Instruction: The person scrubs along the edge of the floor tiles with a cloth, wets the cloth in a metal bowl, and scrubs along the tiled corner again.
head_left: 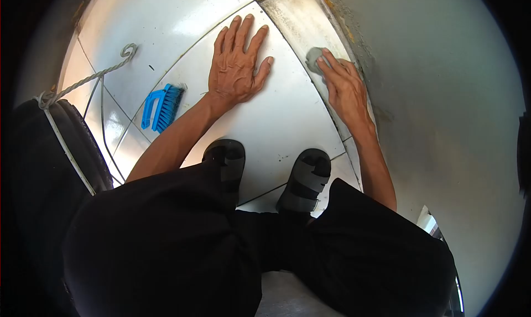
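Observation:
My left hand [235,68] lies flat on the white floor tile [276,112], fingers spread, holding nothing. My right hand [347,90] is closed on a grey scouring pad [315,60], a rounded wad pressed against the stained tile skirting [293,18] at the foot of the wall. Part of the pad is hidden under the fingers. A blue scrubbing brush [161,108] with a loop handle rests on the tiles to the left of my left forearm, its bristles turned to the right.
The grey wall [442,107] rises close along the right side. At left stand a dark rounded object [55,151] and a twisted metal rod [91,78] with a curled end. My sandalled feet [307,176] are between my arms on the tiles.

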`<state>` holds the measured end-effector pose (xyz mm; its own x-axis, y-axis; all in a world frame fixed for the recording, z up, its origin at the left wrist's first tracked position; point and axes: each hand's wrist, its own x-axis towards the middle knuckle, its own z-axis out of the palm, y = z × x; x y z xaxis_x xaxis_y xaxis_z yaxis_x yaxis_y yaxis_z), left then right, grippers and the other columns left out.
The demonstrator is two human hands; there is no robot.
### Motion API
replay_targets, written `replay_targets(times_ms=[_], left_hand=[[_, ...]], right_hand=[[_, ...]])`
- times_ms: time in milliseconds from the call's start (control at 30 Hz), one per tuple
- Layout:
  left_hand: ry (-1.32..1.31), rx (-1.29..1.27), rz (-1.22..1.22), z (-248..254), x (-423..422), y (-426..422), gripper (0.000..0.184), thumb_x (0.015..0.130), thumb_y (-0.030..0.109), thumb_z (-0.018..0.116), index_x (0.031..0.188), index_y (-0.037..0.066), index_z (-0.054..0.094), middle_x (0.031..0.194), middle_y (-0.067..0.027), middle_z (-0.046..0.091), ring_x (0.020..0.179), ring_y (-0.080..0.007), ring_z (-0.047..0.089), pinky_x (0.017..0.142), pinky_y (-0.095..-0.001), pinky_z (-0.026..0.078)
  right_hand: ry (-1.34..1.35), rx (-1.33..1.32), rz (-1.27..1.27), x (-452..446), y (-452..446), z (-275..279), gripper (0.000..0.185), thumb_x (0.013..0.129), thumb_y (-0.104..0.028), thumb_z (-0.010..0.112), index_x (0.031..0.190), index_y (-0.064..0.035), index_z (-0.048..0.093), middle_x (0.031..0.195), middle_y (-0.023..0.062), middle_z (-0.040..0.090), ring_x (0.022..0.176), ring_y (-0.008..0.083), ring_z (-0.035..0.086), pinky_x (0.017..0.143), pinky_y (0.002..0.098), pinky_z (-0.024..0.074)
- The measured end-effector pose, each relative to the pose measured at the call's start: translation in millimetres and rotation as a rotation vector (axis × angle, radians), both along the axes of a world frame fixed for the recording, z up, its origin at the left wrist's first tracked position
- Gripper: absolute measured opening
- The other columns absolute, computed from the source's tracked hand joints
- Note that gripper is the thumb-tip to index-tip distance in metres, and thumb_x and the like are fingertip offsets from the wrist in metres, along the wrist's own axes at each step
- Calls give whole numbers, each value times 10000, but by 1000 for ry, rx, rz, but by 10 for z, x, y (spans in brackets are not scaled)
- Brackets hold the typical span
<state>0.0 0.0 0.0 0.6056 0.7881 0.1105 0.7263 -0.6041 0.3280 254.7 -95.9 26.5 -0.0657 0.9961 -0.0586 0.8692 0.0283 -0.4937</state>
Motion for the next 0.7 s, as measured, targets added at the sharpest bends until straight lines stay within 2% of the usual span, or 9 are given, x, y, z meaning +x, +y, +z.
replay_targets(times_ms=[67, 100, 200, 367, 500, 633, 700], left_hand=[[-18, -28, 7, 52, 65, -78, 648, 977, 405, 567, 1538, 109, 434, 1615, -225, 307, 1521, -400, 231, 1242, -537, 171], [5, 24, 12, -6, -24, 101, 648, 977, 405, 567, 1538, 109, 434, 1615, -225, 307, 1521, -400, 231, 1242, -537, 171], [1, 7, -8, -8, 21, -11, 644, 972, 401, 571, 1530, 105, 441, 1611, -234, 307, 1522, -401, 230, 1240, -542, 166], [6, 15, 2, -10, 26, -3, 648, 963, 395, 582, 1524, 103, 442, 1610, -235, 303, 1526, -402, 219, 1238, -544, 156], [-14, 16, 3, 16, 14, 10, 632, 973, 381, 574, 1526, 105, 439, 1612, -228, 306, 1524, -400, 224, 1239, -538, 161], [-33, 48, -3, -31, 12, 43, 622, 983, 380, 563, 1528, 108, 439, 1610, -223, 314, 1521, -396, 235, 1239, -538, 168], [-28, 39, 2, -33, -7, 10, 623, 985, 387, 561, 1532, 116, 436, 1611, -219, 317, 1521, -391, 239, 1240, -541, 174]], right_hand=[[-65, -83, -78, 335, -918, 201, 441, 867, 76, 686, 1285, -61, 701, 1425, 91, 625, 1183, 347, 613, 995, 409, 529], [-91, -69, -114, 356, -1047, -16, 446, 865, 90, 679, 1287, -51, 697, 1426, 97, 623, 1200, 349, 608, 1005, 415, 525], [-132, -139, -157, 436, -1374, 115, 430, 878, 105, 655, 1284, -31, 693, 1423, 117, 620, 1217, 363, 609, 1028, 428, 517], [-96, 79, -122, 159, -144, -165, 372, 911, 74, 607, 1267, 2, 687, 1398, 169, 624, 1176, 419, 627, 1033, 452, 519], [-126, 111, -94, -61, 759, -240, 366, 943, 13, 578, 1297, -11, 669, 1395, 162, 628, 1175, 423, 625, 1006, 463, 534], [-128, 66, -101, 75, 261, -130, 382, 952, -16, 586, 1322, -67, 668, 1409, 127, 626, 1183, 394, 629, 993, 456, 545], [-232, -31, -165, 210, -389, -10, 370, 945, -17, 611, 1303, -73, 686, 1426, 105, 618, 1197, 370, 630, 1002, 449, 543]])
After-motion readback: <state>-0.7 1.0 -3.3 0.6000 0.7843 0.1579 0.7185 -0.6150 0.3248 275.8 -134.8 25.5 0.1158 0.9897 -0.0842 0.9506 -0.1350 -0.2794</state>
